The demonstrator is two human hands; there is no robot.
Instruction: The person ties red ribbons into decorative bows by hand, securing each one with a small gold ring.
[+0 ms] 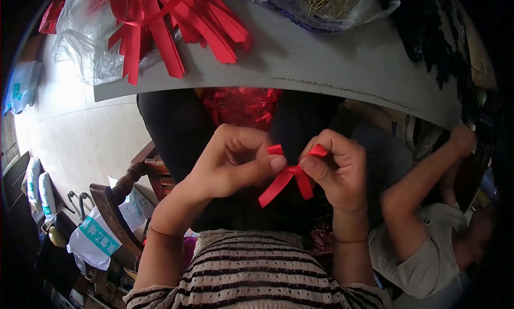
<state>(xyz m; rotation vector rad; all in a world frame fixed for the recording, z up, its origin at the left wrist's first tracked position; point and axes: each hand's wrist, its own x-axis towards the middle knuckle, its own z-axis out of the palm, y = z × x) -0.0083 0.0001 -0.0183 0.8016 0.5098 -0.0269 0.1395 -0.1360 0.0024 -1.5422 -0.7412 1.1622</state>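
Between my hands, above my lap, is a small red ribbon bow [289, 176] with two tails hanging down. My left hand [235, 161] pinches its left loop between thumb and forefinger. The right loop is gripped by my right hand [336, 167], thumb in front and fingers curled behind it. Past my hands, a heap of shiny red ribbon bows [243, 106] lies between my knees, partly under the table edge.
On the grey table [300, 62] lie cut red ribbon strips [171, 28] beside a clear plastic bag [88, 41]. A bag of gold wire ties [326, 1] is at the far edge. A co-worker's arm [423, 194] is at the right; a wooden chair arm [115, 212] stands left.
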